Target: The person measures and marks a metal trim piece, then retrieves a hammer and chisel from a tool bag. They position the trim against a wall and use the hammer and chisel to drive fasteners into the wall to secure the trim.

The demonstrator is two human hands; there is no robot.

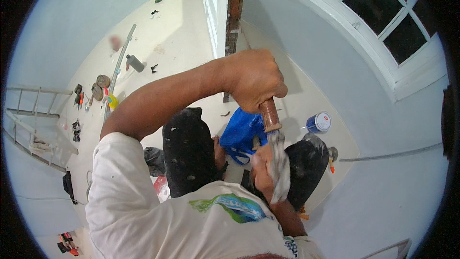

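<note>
My left hand point(256, 79) is closed in a fist around the top of a brown, round handle point(271, 115) with a flared lower end. What the handle belongs to is hard to make out, since a crumpled grey-white cloth point(280, 172) covers the part below it. Lower down, my right hand point(261, 168) is closed and grips this cloth. Between my knees, in dark, paint-spotted trousers point(189, 153), a blue bag point(241, 134) lies on the floor just beyond my right hand.
A paint can point(318, 122) stands on the right by the wall. An upright panel edge point(235, 14) rises ahead. Leftward lie a grey bottle point(135, 63), a long metal bar point(120, 62), a yellow bottle point(112, 100) and several small tools. A ladder point(36, 113) is at the far left.
</note>
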